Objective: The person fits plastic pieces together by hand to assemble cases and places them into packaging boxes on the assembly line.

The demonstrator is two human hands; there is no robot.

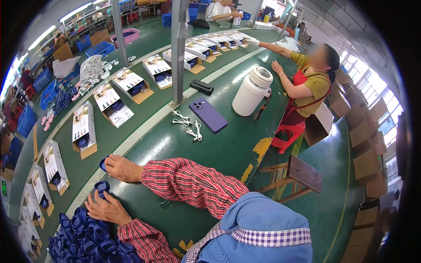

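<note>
My right hand (124, 168) is closed round a dark blue moulded plastic piece (103, 164) at the edge of the green table. The fingers hide most of that piece. Nearer to me, my left hand (107, 209) has its fingers spread, with the tips against a second blue ring-shaped plastic piece (101, 187). Beside and below the left hand lies a heap of similar blue pieces (90, 236). On the belt beyond the hands stands an open white carton (83, 125) with a brown flap and blue pieces inside.
Several more open cartons (156, 65) line the curved belt. A purple phone (208, 114), white cables (193, 131), a black holder (201, 87) and a white jug (251, 92) stand or lie on the table. A metal post (178, 57) rises beside them. A co-worker (307, 81) reaches over the belt; a wooden stool (302, 173) stands right.
</note>
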